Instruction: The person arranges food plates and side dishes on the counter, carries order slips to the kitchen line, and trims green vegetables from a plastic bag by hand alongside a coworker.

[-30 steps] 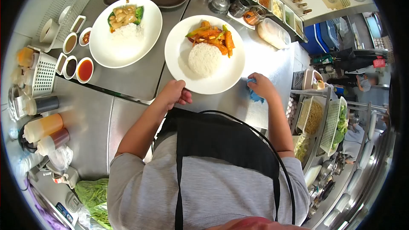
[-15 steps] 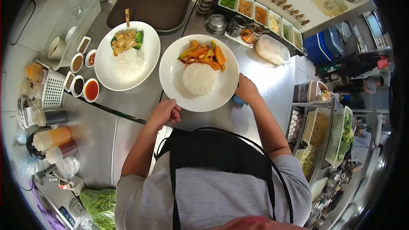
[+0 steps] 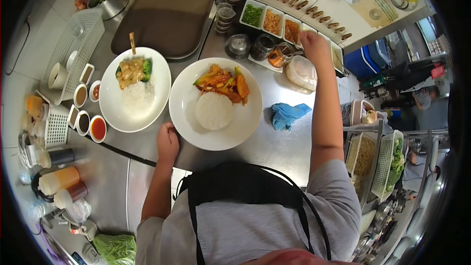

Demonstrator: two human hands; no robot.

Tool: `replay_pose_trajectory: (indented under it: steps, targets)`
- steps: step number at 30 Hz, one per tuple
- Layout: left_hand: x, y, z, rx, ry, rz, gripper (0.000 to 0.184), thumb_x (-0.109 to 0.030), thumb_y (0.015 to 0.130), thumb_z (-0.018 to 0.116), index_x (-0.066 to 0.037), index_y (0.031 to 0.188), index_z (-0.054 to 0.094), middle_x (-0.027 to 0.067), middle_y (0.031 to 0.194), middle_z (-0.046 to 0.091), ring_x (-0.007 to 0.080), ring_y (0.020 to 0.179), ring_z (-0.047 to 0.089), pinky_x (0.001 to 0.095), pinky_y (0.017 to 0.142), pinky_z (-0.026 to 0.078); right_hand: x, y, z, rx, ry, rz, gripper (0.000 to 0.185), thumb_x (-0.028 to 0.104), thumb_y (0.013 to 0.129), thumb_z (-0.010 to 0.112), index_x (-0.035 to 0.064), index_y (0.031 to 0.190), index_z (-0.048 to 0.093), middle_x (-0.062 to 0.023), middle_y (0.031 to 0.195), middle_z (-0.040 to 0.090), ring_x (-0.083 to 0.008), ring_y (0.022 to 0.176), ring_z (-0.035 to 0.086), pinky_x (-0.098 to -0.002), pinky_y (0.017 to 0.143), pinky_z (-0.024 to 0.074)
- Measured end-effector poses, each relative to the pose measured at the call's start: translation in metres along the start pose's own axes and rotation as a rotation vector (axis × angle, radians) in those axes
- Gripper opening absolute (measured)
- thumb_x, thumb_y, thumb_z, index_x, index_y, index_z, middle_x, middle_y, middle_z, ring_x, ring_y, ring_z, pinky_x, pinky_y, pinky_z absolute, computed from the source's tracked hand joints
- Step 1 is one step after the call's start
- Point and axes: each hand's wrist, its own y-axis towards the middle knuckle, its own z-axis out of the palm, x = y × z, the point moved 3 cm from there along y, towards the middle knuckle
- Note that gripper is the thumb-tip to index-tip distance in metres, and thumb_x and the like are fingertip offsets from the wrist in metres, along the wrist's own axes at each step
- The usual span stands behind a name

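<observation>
In the head view a round white plate (image 3: 245, 127) carries a dome of white rice (image 3: 214, 111) and orange-glazed pieces (image 3: 226, 83) with green strips. My left hand (image 3: 168, 142) rests by its lower left rim, fingers curled in, with nothing visible in them. My right hand (image 3: 315, 47) is stretched out over the row of white topping tubs, its fingers bent together and dipping down at one tub; the fingertips are hidden. Beside that hand are tubs of chopped green onion (image 3: 252, 15), pale brown bits (image 3: 272, 21) and reddish-brown flakes (image 3: 292, 30).
Left of the plate stands a second plate (image 3: 110, 105) with rice, broccoli and a clothespin on its rim. A blue cloth (image 3: 289, 116) lies on the steel counter. Sauce cups (image 3: 98, 129), a brown tray (image 3: 162, 19), glass jars and a lidded plastic tub (image 3: 300, 73) stand around.
My right hand has left the plate's right rim and reached forward to the topping tubs, uncovering the blue cloth. My left hand has curled and sits farther left. The whole view has shifted.
</observation>
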Motion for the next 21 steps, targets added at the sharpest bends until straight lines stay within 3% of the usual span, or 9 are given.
replay_pose_trajectory:
  steps: [1,2,6,9,10,13,16,19,21]
  targets:
    - [-0.008,0.0,0.0,-0.029,0.092,0.129,0.012,-0.007,0.079,0.041,-0.001,0.084,0.051,0.0146,0.071,0.055,0.0284,0.063,0.055,0.0348,0.058,0.043,-0.011,0.022,0.01,0.013,-0.03,-0.002,0.029,0.03,0.082,0.047,0.0045,0.079,0.061,-0.0205,0.074,0.058,-0.035,0.073,0.056,-0.0415,0.063,0.0442]
    - [-0.012,-0.002,-0.001,-0.002,0.157,0.127,0.012,-0.004,0.076,0.042,-0.001,0.084,0.052,0.0162,0.075,0.056,0.0321,0.068,0.056,0.0365,0.061,0.044,-0.027,0.044,0.028,0.027,-0.058,-0.009,0.027,0.028,0.081,0.047,0.0048,0.08,0.061,-0.0204,0.076,0.058,-0.0347,0.075,0.056,-0.0406,0.065,0.0446]
    - [-0.002,-0.005,0.0,0.003,0.061,0.046,0.01,-0.003,0.075,0.044,-0.001,0.08,0.052,0.0154,0.073,0.056,0.0309,0.067,0.055,0.0356,0.06,0.044,-0.06,0.102,0.087,0.261,-0.451,-0.055,0.023,0.02,0.079,0.047,0.0056,0.089,0.062,-0.0173,0.086,0.061,-0.0324,0.085,0.058,-0.0382,0.074,0.0451]
    - [-0.004,-0.005,0.001,-0.007,0.066,0.064,0.008,-0.002,0.074,0.045,-0.001,0.079,0.051,0.0153,0.071,0.055,0.0309,0.065,0.055,0.035,0.058,0.044,-0.066,0.1,0.094,0.515,-0.544,0.224,0.025,0.017,0.077,0.05,0.005,0.096,0.061,-0.0136,0.097,0.06,-0.0293,0.093,0.057,-0.0407,0.079,0.0441]
    - [-0.003,-0.005,0.0,-0.009,0.07,0.06,0.008,-0.002,0.074,0.046,-0.001,0.079,0.051,0.0152,0.071,0.055,0.031,0.065,0.055,0.0348,0.058,0.044,-0.067,0.097,0.092,0.7,-0.57,0.316,0.031,0.016,0.075,0.052,0.0061,0.104,0.058,-0.0119,0.107,0.057,-0.026,0.1,0.054,-0.0438,0.082,0.0425]
    - [-0.002,-0.005,0.002,-0.013,0.087,0.052,0.007,-0.001,0.075,0.045,0.0,0.08,0.051,0.0146,0.07,0.055,0.0286,0.064,0.055,0.0329,0.058,0.043,-0.086,0.096,0.099,0.533,-0.607,0.332,0.029,0.017,0.075,0.053,0.007,0.102,0.059,-0.0116,0.111,0.055,-0.024,0.102,0.053,-0.0444,0.081,0.0426]
    - [-0.005,-0.005,0.002,-0.008,0.115,0.048,0.008,0.001,0.076,0.043,0.001,0.08,0.05,0.0139,0.07,0.054,0.0239,0.064,0.055,0.0297,0.06,0.043,-0.06,0.084,0.058,0.432,-0.575,0.413,0.027,0.015,0.077,0.051,0.0073,0.101,0.06,-0.0124,0.109,0.056,-0.0245,0.101,0.054,-0.0425,0.081,0.0435]
    - [-0.007,-0.003,0.003,0.001,0.13,0.048,0.007,0.001,0.076,0.044,0.001,0.079,0.05,0.014,0.07,0.054,0.0245,0.064,0.055,0.03,0.06,0.043,-0.063,0.081,0.05,0.28,-0.507,0.349,0.025,0.014,0.078,0.049,0.0075,0.099,0.061,-0.0126,0.108,0.056,-0.0256,0.101,0.054,-0.0393,0.08,0.0444]
    - [-0.005,-0.004,0.002,0.013,0.154,0.047,0.007,0.001,0.076,0.044,0.001,0.078,0.05,0.014,0.07,0.054,0.0248,0.064,0.055,0.0303,0.06,0.043,-0.054,0.074,0.049,0.334,-0.532,0.225,0.026,0.014,0.077,0.045,0.0053,0.097,0.06,-0.0174,0.103,0.056,-0.0304,0.097,0.054,-0.0388,0.079,0.0451]
